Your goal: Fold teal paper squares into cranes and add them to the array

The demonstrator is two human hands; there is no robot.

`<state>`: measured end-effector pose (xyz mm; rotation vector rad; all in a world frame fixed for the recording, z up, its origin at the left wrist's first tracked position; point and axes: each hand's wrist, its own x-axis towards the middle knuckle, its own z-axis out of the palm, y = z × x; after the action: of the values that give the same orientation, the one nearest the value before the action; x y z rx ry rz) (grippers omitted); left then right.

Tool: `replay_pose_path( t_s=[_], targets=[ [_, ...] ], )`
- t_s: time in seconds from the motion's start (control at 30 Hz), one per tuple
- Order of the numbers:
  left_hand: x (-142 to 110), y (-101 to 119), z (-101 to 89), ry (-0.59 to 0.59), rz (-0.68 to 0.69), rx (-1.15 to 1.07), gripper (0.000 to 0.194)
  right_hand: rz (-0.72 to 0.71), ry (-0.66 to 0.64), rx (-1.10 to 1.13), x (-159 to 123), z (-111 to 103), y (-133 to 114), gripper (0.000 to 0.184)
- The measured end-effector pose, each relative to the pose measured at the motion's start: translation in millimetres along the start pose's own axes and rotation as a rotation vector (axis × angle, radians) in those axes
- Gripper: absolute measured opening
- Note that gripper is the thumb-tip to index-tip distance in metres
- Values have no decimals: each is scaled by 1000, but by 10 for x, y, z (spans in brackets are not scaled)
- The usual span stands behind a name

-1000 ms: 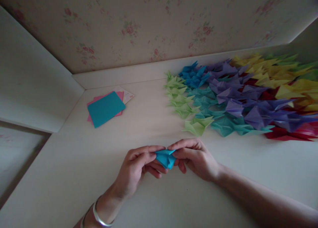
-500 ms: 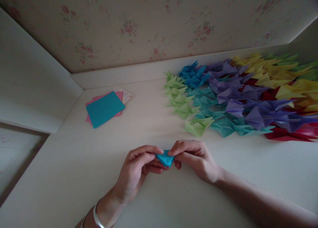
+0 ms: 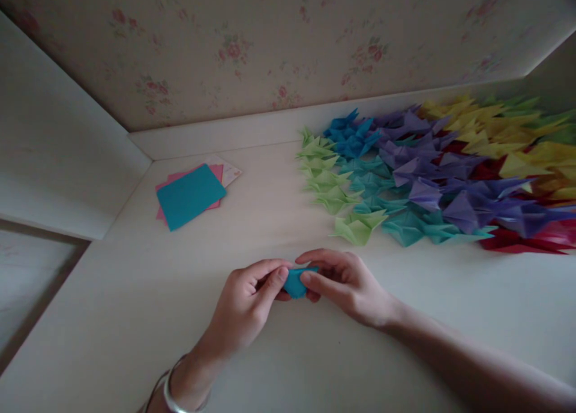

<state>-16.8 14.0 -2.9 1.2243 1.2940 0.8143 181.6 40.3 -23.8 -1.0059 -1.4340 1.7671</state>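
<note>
A small folded piece of blue paper (image 3: pixel 296 283) is pinched between both my hands just above the pale table (image 3: pixel 135 317). My left hand (image 3: pixel 245 305), with a silver bangle (image 3: pixel 173 395) on the wrist, grips its left side with thumb and fingers closed. From the right, my right hand (image 3: pixel 344 284) holds the other side, fingers curled over the paper. Most of the paper is hidden by my fingers.
A stack of flat paper squares (image 3: pixel 191 194), blue on top of pink, lies at the back left. Several folded paper cranes (image 3: pixel 432 179) in green, blue, teal, purple, yellow and red cover the table's right side. A floral wall rises behind.
The hands have closed tighter around the blue paper and shifted slightly; less of the paper shows now than a second ago.
</note>
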Motion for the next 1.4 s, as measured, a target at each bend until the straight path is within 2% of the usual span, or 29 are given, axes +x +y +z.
replay_pose_path(
  t_s=[0.23, 0.37, 0.47, 0.63, 0.77, 0.83, 1.07, 1.23, 1.4],
  targets=[
    [24, -52, -22, -25, 10, 134, 32, 22, 53, -55, 19, 19, -21, 23],
    [28, -1, -29, -110, -7, 202, 31, -4, 60, -102, 17, 26, -6, 19],
    [22, 46, -22, -125, 5, 242, 31, -47, 47, -153, 14, 27, 11, 18],
    [-6, 40, 6, -83, 49, 273, 30, -37, 46, -171, 19, 33, 8, 16],
    [-30, 1, 24, 16, 148, 387, 22, 17, 44, -140, 43, 28, -3, 22],
    [-36, -1, 32, 43, 187, 454, 20, -6, 15, -180, 53, 22, -9, 22],
    [-23, 26, 55, -85, 165, 513, 25, -118, -6, -343, 18, 25, -35, 19],
    [-50, 57, 64, -132, 144, 437, 30, -86, -57, -246, 9, 32, -47, 22],
    [-62, 89, 87, -120, 169, 405, 32, -12, -67, -132, 14, 22, -25, 26]
  ],
)
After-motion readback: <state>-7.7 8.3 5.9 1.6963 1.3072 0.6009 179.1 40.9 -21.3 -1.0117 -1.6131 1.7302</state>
